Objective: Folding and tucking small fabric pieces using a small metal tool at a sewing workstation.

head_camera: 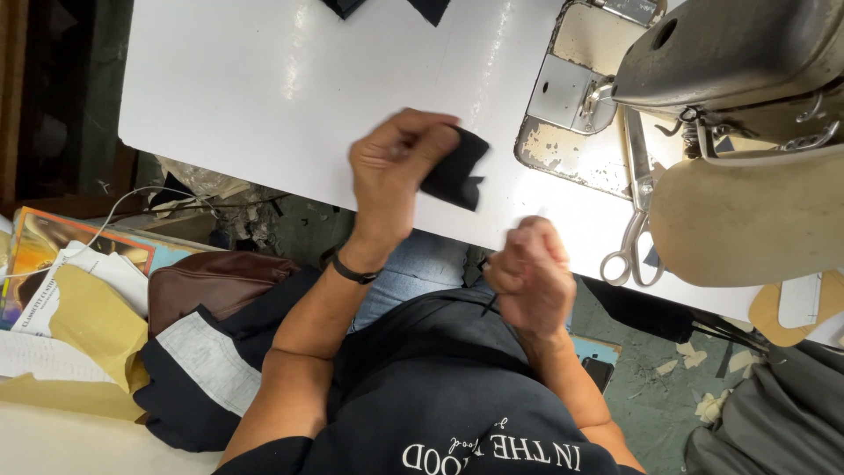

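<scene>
My left hand (393,167) is raised over the near edge of the white table (264,88) and pinches a small piece of black fabric (457,171), which hangs to the right of the fingers. My right hand (530,274) is a closed fist just off the table's edge, below and to the right of the fabric. A thin dark tool or thread end (486,303) pokes out beneath it; what it is cannot be made out. A black band sits on my left wrist (354,271).
A worn sewing machine (730,53) stands at the right on its metal plate (576,88), with scissors (633,246) beside it. More black pieces (387,7) lie at the table's far edge. A brown bag (211,281), papers (79,308) and folded dark cloth (193,369) sit at the left.
</scene>
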